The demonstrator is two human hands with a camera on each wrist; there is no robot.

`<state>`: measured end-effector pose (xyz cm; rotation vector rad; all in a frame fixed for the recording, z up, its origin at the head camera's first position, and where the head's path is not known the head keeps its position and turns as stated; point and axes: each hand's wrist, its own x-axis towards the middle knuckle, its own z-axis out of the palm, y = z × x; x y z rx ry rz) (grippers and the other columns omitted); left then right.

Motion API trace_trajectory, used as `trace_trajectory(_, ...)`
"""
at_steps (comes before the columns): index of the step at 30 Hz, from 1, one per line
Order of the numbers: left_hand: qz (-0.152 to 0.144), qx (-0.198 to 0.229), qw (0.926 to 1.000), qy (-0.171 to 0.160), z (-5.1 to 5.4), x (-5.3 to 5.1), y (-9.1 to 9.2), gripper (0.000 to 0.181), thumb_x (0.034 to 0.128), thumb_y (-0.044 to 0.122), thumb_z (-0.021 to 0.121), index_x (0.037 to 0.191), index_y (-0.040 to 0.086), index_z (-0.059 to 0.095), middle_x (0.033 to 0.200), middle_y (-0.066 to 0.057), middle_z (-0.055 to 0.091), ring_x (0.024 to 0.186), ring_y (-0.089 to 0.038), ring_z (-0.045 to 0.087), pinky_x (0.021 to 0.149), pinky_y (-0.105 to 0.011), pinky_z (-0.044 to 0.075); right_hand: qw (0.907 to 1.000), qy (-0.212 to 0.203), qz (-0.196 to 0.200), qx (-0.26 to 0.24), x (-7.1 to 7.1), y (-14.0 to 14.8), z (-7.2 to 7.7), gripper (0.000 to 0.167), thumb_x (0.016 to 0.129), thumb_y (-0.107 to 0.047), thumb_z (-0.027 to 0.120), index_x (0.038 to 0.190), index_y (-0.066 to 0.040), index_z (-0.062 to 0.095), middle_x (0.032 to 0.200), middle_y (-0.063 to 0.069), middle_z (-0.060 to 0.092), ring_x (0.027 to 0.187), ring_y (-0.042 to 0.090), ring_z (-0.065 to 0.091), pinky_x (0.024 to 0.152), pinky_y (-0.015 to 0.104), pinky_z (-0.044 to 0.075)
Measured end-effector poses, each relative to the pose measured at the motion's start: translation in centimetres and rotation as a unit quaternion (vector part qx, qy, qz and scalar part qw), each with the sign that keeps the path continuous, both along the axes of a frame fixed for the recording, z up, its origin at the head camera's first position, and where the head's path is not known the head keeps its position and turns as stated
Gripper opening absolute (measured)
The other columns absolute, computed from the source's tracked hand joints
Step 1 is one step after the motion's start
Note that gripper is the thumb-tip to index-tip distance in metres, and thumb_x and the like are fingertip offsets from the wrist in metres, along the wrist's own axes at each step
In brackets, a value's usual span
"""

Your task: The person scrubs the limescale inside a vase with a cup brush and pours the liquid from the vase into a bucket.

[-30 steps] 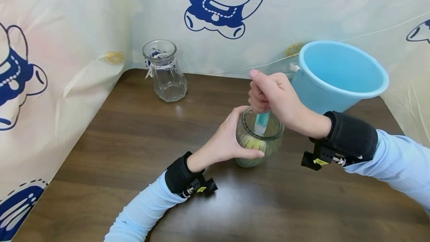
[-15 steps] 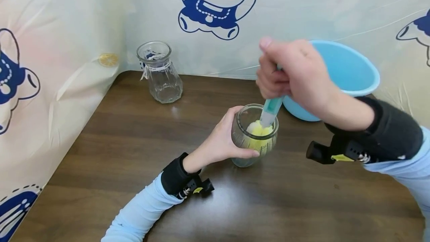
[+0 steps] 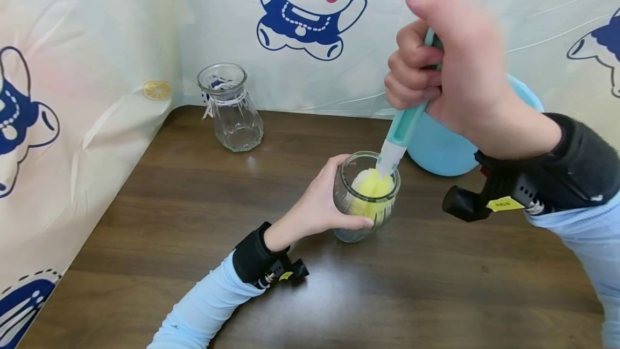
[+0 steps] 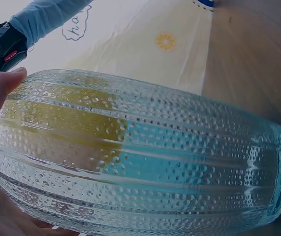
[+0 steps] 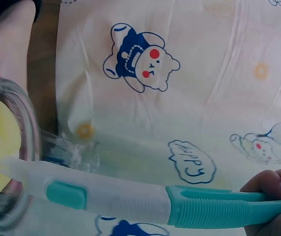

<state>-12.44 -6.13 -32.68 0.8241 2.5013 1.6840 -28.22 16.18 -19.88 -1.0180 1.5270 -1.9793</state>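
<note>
My left hand (image 3: 322,203) is wrapped round the side of a ribbed, dotted glass jar (image 3: 354,233), its thumb across the front. My right hand (image 3: 460,69), raised above the jar, grips the teal handle (image 3: 404,125) of a brush with a white lower part. The brush's yellow sponge head (image 3: 372,183) is inside the jar, near the mouth. In the left wrist view the jar (image 4: 180,162) fills most of the picture, with yellow showing through the glass. In the right wrist view the handle (image 5: 209,206) runs from my fingers to the yellow sponge (image 5: 0,142).
A second glass jar (image 3: 237,123) with a white string at its neck stands at the back left of the wooden table (image 3: 194,230). A light blue bucket (image 3: 441,149) is at the back right, partly behind my right arm. A printed sheet (image 3: 218,20) hangs behind.
My right hand has risen and moved right, pulling the brush upward, so more of its handle and the sponge show. My left hand still holds the jar.
</note>
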Motion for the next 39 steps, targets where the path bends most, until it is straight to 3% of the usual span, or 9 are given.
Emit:
trace_trajectory(3,0.001,-0.003,1.0,0.004,0.0,0.0,0.1,0.095,0.0573,0.028,0.086,0.133,0.015,0.03,0.125,0.001,0.043,0.112,-0.009,0.044,0.094,-0.031,0.039,0.998,-0.06,0.014,-0.017,-0.8,0.4,-1.9,0.055,0.095,-0.045,0.031,0.051,-0.012,0.028,0.044,0.007,0.024,0.035,0.03,0.024,0.037,0.046,0.02)
trace_trajectory(5,0.001,-0.004,1.0,0.008,-0.1,0.0,0.1,0.095,0.0569,0.029,0.086,0.133,0.015,0.03,0.124,0.002,0.044,0.111,-0.008,0.044,0.093,-0.03,0.039,0.9969,-0.076,0.004,-0.021,0.4,-0.1,-2.2,0.055,0.096,-0.044,0.031,0.05,-0.012,0.027,0.044,0.005,0.022,0.034,0.028,0.022,0.037,0.043,0.019)
trace_trajectory(7,-0.002,-0.004,0.9999,0.014,-0.1,-0.1,0.2,0.095,0.057,0.029,0.086,0.133,0.015,0.03,0.124,0.003,0.044,0.111,-0.007,0.044,0.093,-0.029,0.039,0.998,-0.056,-0.019,-0.022,3.8,-1.9,-1.2,0.055,0.096,-0.041,0.033,0.05,-0.013,0.025,0.043,0.003,0.02,0.034,0.024,0.02,0.036,0.039,0.016)
trace_trajectory(8,-0.003,-0.004,0.9998,0.017,0.0,-0.1,0.2,0.095,0.0568,0.029,0.086,0.133,0.015,0.03,0.124,0.002,0.044,0.11,-0.008,0.044,0.093,-0.029,0.039,0.9984,-0.046,-0.028,-0.016,4.2,-2.1,-1.4,0.054,0.096,-0.04,0.034,0.05,-0.013,0.026,0.043,0.003,0.02,0.033,0.025,0.019,0.035,0.04,0.015)
trace_trajectory(12,-0.001,-0.006,0.9997,0.022,0.1,-0.2,0.1,0.096,0.0564,0.027,0.087,0.133,0.014,0.029,0.123,0.001,0.044,0.109,-0.009,0.045,0.093,-0.028,0.039,0.9972,0.006,-0.073,-0.015,11.4,-6.2,0.5,0.052,0.097,-0.027,0.035,0.047,-0.015,0.026,0.044,-0.001,0.016,0.034,0.017,0.016,0.035,0.031,0.012)
trace_trajectory(16,-0.011,-0.007,0.9999,0.009,0.1,-0.2,0.2,0.098,0.0577,0.025,0.086,0.134,0.014,0.027,0.124,0.001,0.042,0.108,-0.01,0.045,0.093,-0.027,0.039,0.9916,0.032,-0.125,0.001,14.3,-8.0,-0.7,0.049,0.096,-0.012,0.03,0.048,-0.01,0.021,0.045,0.002,0.013,0.036,0.016,0.015,0.037,0.028,0.014)
trace_trajectory(24,-0.009,-0.005,0.9999,-0.002,0.1,0.0,0.0,0.097,0.0592,0.023,0.086,0.135,0.015,0.026,0.125,0.002,0.041,0.109,-0.009,0.044,0.094,-0.028,0.038,0.9887,0.061,-0.137,0.003,14.4,-8.5,-2.4,0.048,0.096,-0.01,0.029,0.05,-0.006,0.019,0.046,0.005,0.014,0.037,0.018,0.017,0.038,0.029,0.017)
trace_trajectory(31,-0.002,-0.012,0.9999,0.002,0.0,0.0,-0.1,0.096,0.0587,0.026,0.086,0.134,0.014,0.027,0.126,0.001,0.041,0.11,-0.011,0.044,0.093,-0.03,0.038,0.9873,0.025,-0.156,0.01,14.1,-7.9,-1.8,0.047,0.095,-0.011,0.029,0.05,-0.006,0.017,0.044,0.005,0.014,0.037,0.017,0.015,0.038,0.028,0.014)
trace_trajectory(39,0.0,-0.006,1.0,0.006,-0.2,0.0,-0.1,0.095,0.0566,0.024,0.087,0.132,0.014,0.03,0.125,0.0,0.044,0.109,-0.009,0.045,0.094,-0.029,0.038,0.992,0.008,-0.121,-0.035,13.2,-6.6,0.0,0.049,0.099,-0.019,0.024,0.05,-0.013,0.018,0.042,-0.002,0.016,0.035,0.014,0.015,0.038,0.029,0.011)
